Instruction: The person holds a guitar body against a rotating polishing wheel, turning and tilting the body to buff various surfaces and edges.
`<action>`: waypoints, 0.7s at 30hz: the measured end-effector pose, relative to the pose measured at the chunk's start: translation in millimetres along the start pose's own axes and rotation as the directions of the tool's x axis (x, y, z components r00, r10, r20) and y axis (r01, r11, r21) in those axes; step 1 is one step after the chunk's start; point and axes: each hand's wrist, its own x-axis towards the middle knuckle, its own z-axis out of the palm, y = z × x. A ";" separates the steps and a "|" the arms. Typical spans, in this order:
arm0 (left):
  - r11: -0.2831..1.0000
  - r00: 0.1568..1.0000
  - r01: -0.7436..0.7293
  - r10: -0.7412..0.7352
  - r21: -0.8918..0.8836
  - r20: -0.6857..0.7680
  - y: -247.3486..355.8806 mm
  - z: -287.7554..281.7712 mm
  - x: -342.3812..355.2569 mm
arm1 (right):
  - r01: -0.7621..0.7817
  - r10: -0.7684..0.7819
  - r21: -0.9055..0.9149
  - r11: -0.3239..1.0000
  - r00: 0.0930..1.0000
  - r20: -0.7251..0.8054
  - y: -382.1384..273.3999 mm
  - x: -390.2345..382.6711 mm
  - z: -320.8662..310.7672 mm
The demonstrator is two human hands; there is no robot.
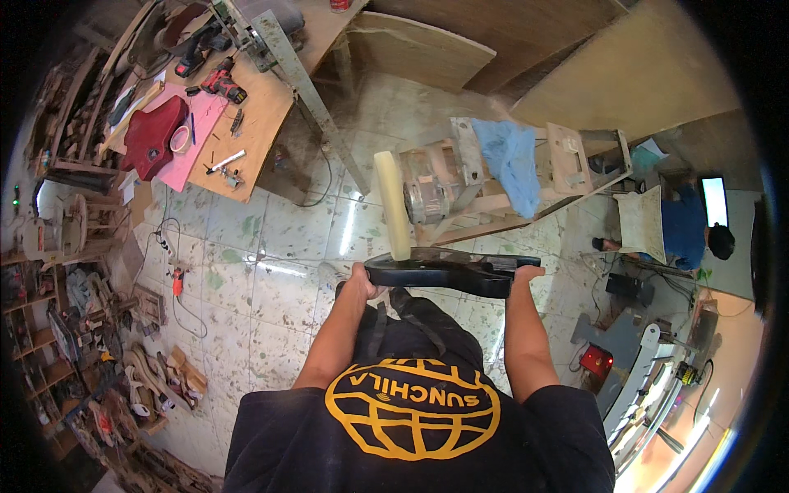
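Observation:
Between my two hands is a glossy black guitar body (472, 279), seen nearly edge-on. My left hand (366, 281) grips its left end, and my right hand (524, 278) is closed around the right end. The far edge of the body meets or nearly meets the lower end of a cream buffing wheel (392, 205); I cannot tell whether they touch. This wheel sits on the left end of a motor (429, 182) on a wooden stand. Most of my fingers are hidden behind the body.
A blue cloth (508, 160) drapes over the stand. On the left workbench (259, 123) lie a red guitar body (156, 138), a red drill (222, 82) and a tape roll (180, 139). Cables (182, 308) cross the tiled floor. Someone (690, 230) sits at a screen, right.

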 end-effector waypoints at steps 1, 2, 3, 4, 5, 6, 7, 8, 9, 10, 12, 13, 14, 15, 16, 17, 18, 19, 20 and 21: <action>1.000 1.000 0.002 -0.002 0.003 0.002 -4.2 4.5 -1.7 | -0.003 0.003 0.002 1.000 1.000 -0.003 -3.1 4.7 -2.5; 1.000 1.000 -0.004 0.004 0.020 0.010 -8.2 8.7 -3.9 | -0.007 0.007 0.005 1.000 1.000 -0.006 -6.2 8.6 -4.7; 0.999 1.000 -0.010 0.009 0.038 0.018 -11.5 12.2 -4.8 | -0.005 0.005 0.008 1.000 1.000 -0.009 -9.6 12.3 -7.9; 0.999 1.000 -0.008 0.007 0.041 0.020 -13.7 14.4 -1.8 | 0.006 -0.006 0.013 1.000 1.000 -0.012 -12.4 15.7 -11.4; 0.999 0.999 0.000 -0.002 0.044 0.047 -14.2 14.4 4.0 | 0.011 -0.011 0.015 1.000 1.000 -0.008 -13.7 18.9 -13.3; 0.999 0.997 0.008 -0.012 0.047 0.075 -14.6 14.3 9.6 | 0.022 -0.022 0.017 1.000 1.000 -0.005 -15.8 22.6 -14.5; 0.999 0.997 0.006 -0.010 0.045 0.078 -15.3 13.5 14.9 | 0.029 -0.029 0.022 0.999 1.000 0.000 -16.7 25.3 -16.8; 0.999 0.995 0.013 -0.018 0.051 0.095 -17.1 13.9 17.8 | 0.039 -0.039 0.024 0.999 0.999 0.001 -18.7 30.1 -19.9; 0.998 0.993 0.019 -0.025 0.055 0.112 -18.6 13.6 20.4 | 0.046 -0.047 0.026 0.999 0.999 0.006 -19.3 34.2 -22.5; 0.998 0.993 0.018 -0.024 0.053 0.113 -19.9 12.9 22.7 | 0.058 -0.059 0.032 0.998 0.998 0.010 -21.5 38.7 -24.5; 0.997 0.974 0.060 -0.070 0.050 0.217 -23.7 15.7 15.0 | 0.079 -0.080 0.040 0.996 0.997 0.015 -21.7 51.2 -31.5; 0.997 0.974 0.059 -0.068 0.049 0.216 -24.9 15.5 10.6 | 0.092 -0.093 0.042 0.995 0.996 0.018 -20.9 56.9 -34.5; 0.997 0.979 0.026 -0.039 0.067 0.201 -25.4 13.8 5.1 | 0.101 -0.102 0.043 0.994 0.994 0.024 -16.8 62.9 -37.3; 0.996 0.982 -0.004 -0.012 0.087 0.187 -26.1 12.6 -0.8 | 0.112 -0.114 0.046 0.993 0.993 0.032 -12.8 69.5 -40.5; 0.996 0.983 -0.007 -0.009 0.085 0.185 -25.9 9.7 -7.3 | 0.120 -0.122 0.047 0.992 0.992 0.042 -8.1 75.7 -44.0; 0.997 0.979 -0.025 0.010 0.075 0.202 -24.8 6.3 -15.2 | 0.131 -0.134 0.049 0.990 0.990 0.053 -1.4 84.1 -46.7; 0.997 0.974 -0.040 0.024 0.069 0.224 -24.0 3.5 -19.8 | 0.158 -0.161 0.056 0.986 0.985 0.064 3.9 95.2 -49.1; 0.997 0.974 -0.039 0.023 0.071 0.226 -22.8 0.9 -24.2 | 0.187 -0.191 0.056 0.981 0.979 0.076 9.6 105.1 -53.2; 0.997 0.981 -0.038 0.024 0.068 0.193 -22.4 1.0 -26.3 | 0.223 -0.227 0.064 0.973 0.971 0.077 16.3 122.3 -63.6; 0.999 0.987 -0.037 0.031 0.036 0.158 -18.4 -6.3 -30.2 | 0.254 -0.259 0.059 0.965 0.960 0.108 24.3 126.6 -59.9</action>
